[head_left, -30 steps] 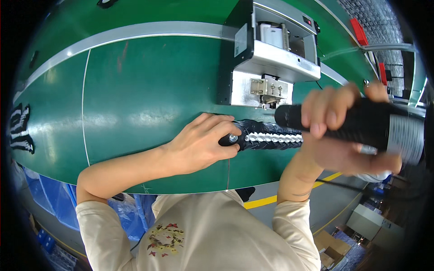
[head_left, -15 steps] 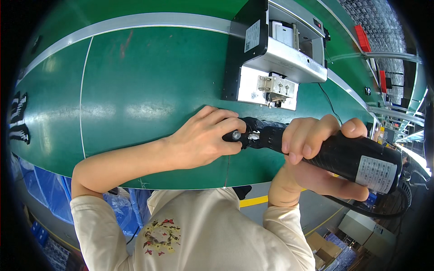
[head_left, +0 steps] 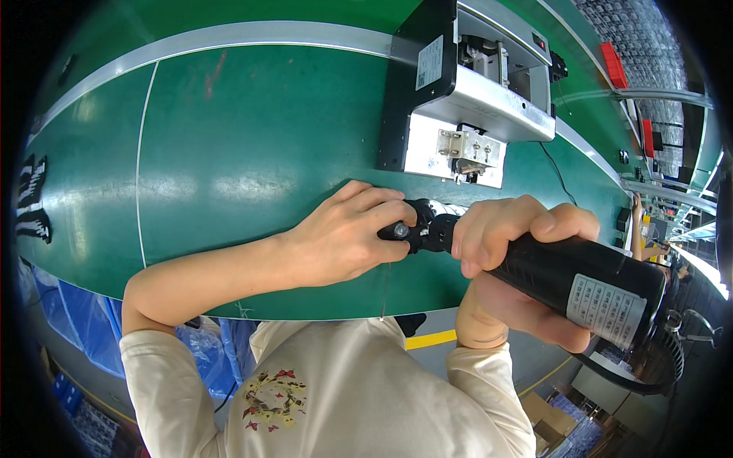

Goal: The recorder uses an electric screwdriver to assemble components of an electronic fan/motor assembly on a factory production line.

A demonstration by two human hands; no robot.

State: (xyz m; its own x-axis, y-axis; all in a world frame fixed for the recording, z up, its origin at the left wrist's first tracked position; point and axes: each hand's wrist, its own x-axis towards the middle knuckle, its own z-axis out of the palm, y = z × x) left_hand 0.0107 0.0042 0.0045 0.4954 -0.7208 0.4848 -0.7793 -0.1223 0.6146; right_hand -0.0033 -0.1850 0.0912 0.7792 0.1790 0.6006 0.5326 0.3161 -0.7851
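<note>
My right hand [head_left: 527, 237] is wrapped around the thick black body of a corded electric screwdriver [head_left: 611, 267] with a white label. Its narrower nose points left and meets a small black part [head_left: 418, 221] at the table's near side. My left hand [head_left: 347, 233] grips that part, its fingers curled over it; a round silver end [head_left: 400, 230] shows by the fingertips. Something shiny and clear or silvery [head_left: 447, 208] lies just behind the nose. The exact contact between tool and part is too cluttered to make out.
Beyond my hands stands a black and silver bench machine [head_left: 489, 99] with a metal bracket on its front plate. The green table [head_left: 229, 130] has a metal strip along its back. Red bins [head_left: 613, 65] sit far right. The screwdriver's cable [head_left: 634, 385] loops down at the right.
My right hand and the screwdriver have shifted left and its rear end has dipped slightly. My left hand is nearly still. The white block inside the machine's opening no longer shows; dark mechanism does.
</note>
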